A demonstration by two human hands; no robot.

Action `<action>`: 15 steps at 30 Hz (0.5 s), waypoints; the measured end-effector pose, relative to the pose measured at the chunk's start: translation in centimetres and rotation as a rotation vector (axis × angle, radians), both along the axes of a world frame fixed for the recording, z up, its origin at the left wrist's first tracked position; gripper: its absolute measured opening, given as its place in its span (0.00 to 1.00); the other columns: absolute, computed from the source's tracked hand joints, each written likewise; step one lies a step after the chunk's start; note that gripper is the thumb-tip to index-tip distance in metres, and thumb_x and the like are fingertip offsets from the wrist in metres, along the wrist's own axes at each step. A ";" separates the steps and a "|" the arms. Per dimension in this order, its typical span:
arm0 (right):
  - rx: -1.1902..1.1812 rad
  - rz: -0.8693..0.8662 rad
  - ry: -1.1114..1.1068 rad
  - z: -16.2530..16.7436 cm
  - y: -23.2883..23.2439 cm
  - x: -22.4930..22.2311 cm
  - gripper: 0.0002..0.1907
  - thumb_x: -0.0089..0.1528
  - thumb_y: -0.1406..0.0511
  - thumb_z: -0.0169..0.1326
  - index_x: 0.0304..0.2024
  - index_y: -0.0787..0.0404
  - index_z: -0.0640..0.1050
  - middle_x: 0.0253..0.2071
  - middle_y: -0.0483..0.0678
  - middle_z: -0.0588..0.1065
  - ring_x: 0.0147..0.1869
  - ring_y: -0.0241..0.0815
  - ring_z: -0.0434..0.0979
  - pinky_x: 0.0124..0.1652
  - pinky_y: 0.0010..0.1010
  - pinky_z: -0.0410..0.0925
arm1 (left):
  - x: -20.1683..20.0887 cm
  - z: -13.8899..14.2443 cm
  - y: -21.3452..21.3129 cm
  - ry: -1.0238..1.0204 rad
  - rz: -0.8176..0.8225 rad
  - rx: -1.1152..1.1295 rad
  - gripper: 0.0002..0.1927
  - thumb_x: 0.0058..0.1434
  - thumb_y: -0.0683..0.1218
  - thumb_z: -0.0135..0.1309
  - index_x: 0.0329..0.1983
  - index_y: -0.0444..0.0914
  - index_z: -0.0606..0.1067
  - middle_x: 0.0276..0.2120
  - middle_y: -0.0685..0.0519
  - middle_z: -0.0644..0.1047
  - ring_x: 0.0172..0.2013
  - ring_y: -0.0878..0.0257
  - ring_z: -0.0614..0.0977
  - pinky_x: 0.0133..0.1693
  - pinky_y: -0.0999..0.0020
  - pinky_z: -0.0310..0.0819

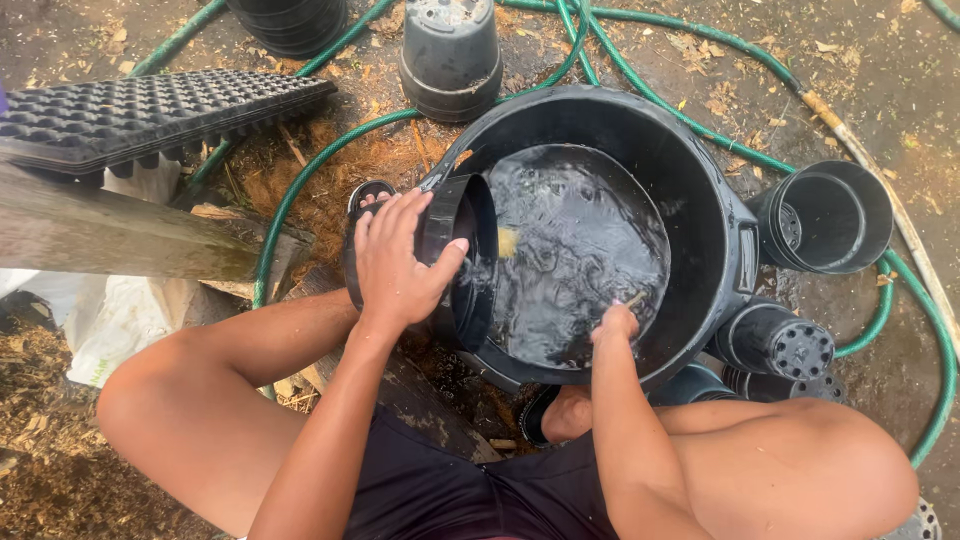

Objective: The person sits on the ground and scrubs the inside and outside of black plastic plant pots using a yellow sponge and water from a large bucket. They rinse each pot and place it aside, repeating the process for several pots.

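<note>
While the left hand [395,262] grips a black plastic pot [462,258] tipped sideways over the tub's [715,215] left rim, mouth facing right, the right hand [617,322] dips closed into the water [580,250], contents unclear.

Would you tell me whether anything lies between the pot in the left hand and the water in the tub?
Nothing visible does: the left hand holds the black pot tilted at the tub rim, directly beside the open water.

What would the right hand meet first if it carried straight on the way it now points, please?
The right hand points down into the water of the big black tub; beyond that probably the tub's bottom, though depth is unclear.
</note>
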State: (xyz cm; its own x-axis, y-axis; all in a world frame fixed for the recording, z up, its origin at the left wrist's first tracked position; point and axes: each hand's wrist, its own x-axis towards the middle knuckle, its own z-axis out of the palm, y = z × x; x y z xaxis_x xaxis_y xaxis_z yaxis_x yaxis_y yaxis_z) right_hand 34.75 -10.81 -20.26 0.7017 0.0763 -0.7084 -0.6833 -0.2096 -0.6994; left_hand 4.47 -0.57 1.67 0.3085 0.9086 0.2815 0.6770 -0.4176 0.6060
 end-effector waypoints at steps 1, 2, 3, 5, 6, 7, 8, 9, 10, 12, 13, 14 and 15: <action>0.013 0.056 0.001 0.2 0.2 -0.5 0.18 0.65 0.64 0.52 0.56 0.66 0.76 0.55 0.57 0.77 0.57 0.53 0.81 0.54 0.45 0.74 | 0.5 0.0 -0.1 0.017 0.007 0.010 0.36 0.59 0.62 0.58 0.63 0.35 0.72 0.65 0.42 0.72 0.68 0.48 0.67 0.70 0.46 0.45; 0.062 0.222 0.063 1.1 0.6 -1.0 0.17 0.65 0.64 0.51 0.55 0.66 0.76 0.54 0.58 0.78 0.57 0.53 0.82 0.54 0.45 0.74 | 0.9 0.0 -0.2 0.034 0.014 0.020 0.37 0.58 0.62 0.58 0.63 0.35 0.72 0.64 0.42 0.72 0.68 0.48 0.67 0.69 0.46 0.45; 0.109 0.398 0.115 2.5 1.0 -1.8 0.17 0.66 0.64 0.50 0.54 0.66 0.76 0.53 0.59 0.79 0.56 0.54 0.82 0.55 0.45 0.74 | 1.1 0.0 -0.2 0.050 0.019 0.019 0.37 0.59 0.62 0.58 0.63 0.34 0.72 0.64 0.42 0.72 0.68 0.48 0.67 0.69 0.45 0.45; 0.237 0.728 0.165 5.7 2.2 -4.1 0.16 0.67 0.63 0.47 0.53 0.66 0.75 0.52 0.60 0.80 0.56 0.55 0.82 0.56 0.44 0.74 | 1.6 0.0 -0.1 0.078 0.027 0.012 0.37 0.59 0.63 0.59 0.63 0.34 0.71 0.64 0.42 0.72 0.68 0.48 0.67 0.69 0.45 0.44; 0.314 0.875 0.169 7.5 3.0 -5.3 0.15 0.67 0.64 0.46 0.52 0.65 0.76 0.51 0.59 0.81 0.56 0.54 0.82 0.55 0.44 0.75 | 1.8 0.0 0.0 0.080 0.028 0.005 0.37 0.59 0.63 0.58 0.63 0.34 0.71 0.64 0.42 0.72 0.68 0.48 0.67 0.69 0.45 0.44; 0.391 1.023 0.172 9.2 3.6 -6.3 0.15 0.67 0.64 0.45 0.50 0.64 0.78 0.50 0.58 0.81 0.56 0.54 0.82 0.53 0.44 0.76 | 1.8 0.0 0.1 0.082 0.030 -0.002 0.37 0.59 0.63 0.58 0.63 0.34 0.71 0.64 0.42 0.72 0.68 0.48 0.67 0.69 0.44 0.44; 0.388 1.088 0.180 10.5 4.0 -7.2 0.14 0.68 0.64 0.45 0.50 0.63 0.77 0.50 0.57 0.81 0.57 0.52 0.82 0.53 0.43 0.76 | 1.8 -0.1 0.3 0.085 0.032 -0.010 0.37 0.59 0.63 0.58 0.63 0.34 0.71 0.64 0.42 0.72 0.68 0.48 0.67 0.68 0.44 0.44; 0.386 1.156 0.189 11.5 4.4 -7.9 0.13 0.69 0.64 0.45 0.49 0.63 0.77 0.51 0.56 0.81 0.57 0.50 0.82 0.53 0.42 0.76 | 1.7 -0.1 0.4 0.086 0.034 -0.015 0.37 0.60 0.63 0.58 0.63 0.34 0.71 0.64 0.42 0.72 0.68 0.48 0.67 0.69 0.44 0.44; 0.385 1.224 0.198 11.9 4.7 -8.3 0.12 0.70 0.64 0.44 0.48 0.63 0.76 0.52 0.54 0.81 0.58 0.48 0.82 0.53 0.41 0.76 | 1.6 -0.2 0.5 0.089 0.037 -0.018 0.37 0.60 0.63 0.57 0.63 0.34 0.71 0.64 0.42 0.72 0.68 0.48 0.67 0.69 0.45 0.45; 0.328 1.137 0.110 11.2 4.7 -8.1 0.13 0.69 0.63 0.46 0.50 0.62 0.77 0.53 0.54 0.81 0.58 0.48 0.81 0.55 0.41 0.75 | 1.3 -0.3 0.6 0.095 0.038 -0.019 0.37 0.61 0.63 0.57 0.64 0.34 0.71 0.64 0.42 0.72 0.68 0.47 0.66 0.69 0.45 0.45; 0.301 1.094 0.067 10.0 4.6 -7.8 0.14 0.68 0.63 0.47 0.51 0.62 0.77 0.54 0.54 0.80 0.58 0.48 0.81 0.55 0.42 0.74 | 1.1 -0.3 0.6 0.097 0.037 -0.015 0.37 0.61 0.63 0.57 0.64 0.34 0.71 0.64 0.42 0.71 0.68 0.46 0.66 0.69 0.45 0.45; 0.286 0.980 0.059 8.5 4.4 -7.0 0.14 0.68 0.62 0.48 0.52 0.61 0.77 0.55 0.53 0.80 0.60 0.47 0.80 0.57 0.42 0.73 | 0.9 -0.4 0.6 0.099 0.037 -0.011 0.37 0.61 0.63 0.56 0.64 0.34 0.71 0.64 0.41 0.71 0.68 0.45 0.66 0.69 0.46 0.45; 0.272 0.867 0.050 6.9 3.9 -6.0 0.15 0.67 0.61 0.50 0.54 0.60 0.76 0.56 0.53 0.79 0.61 0.46 0.80 0.59 0.43 0.71 | 0.8 -0.4 0.6 0.090 0.031 -0.009 0.37 0.61 0.63 0.56 0.65 0.34 0.71 0.65 0.41 0.71 0.68 0.45 0.66 0.69 0.46 0.45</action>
State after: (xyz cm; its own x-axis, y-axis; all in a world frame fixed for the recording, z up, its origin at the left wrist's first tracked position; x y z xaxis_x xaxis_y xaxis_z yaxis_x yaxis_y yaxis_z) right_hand 28.77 -6.90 -13.40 0.2893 0.7316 -0.6173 -0.3939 -0.4967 -0.7734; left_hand 5.30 0.07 1.27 0.3035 0.9205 0.2460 0.7416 -0.3903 0.5456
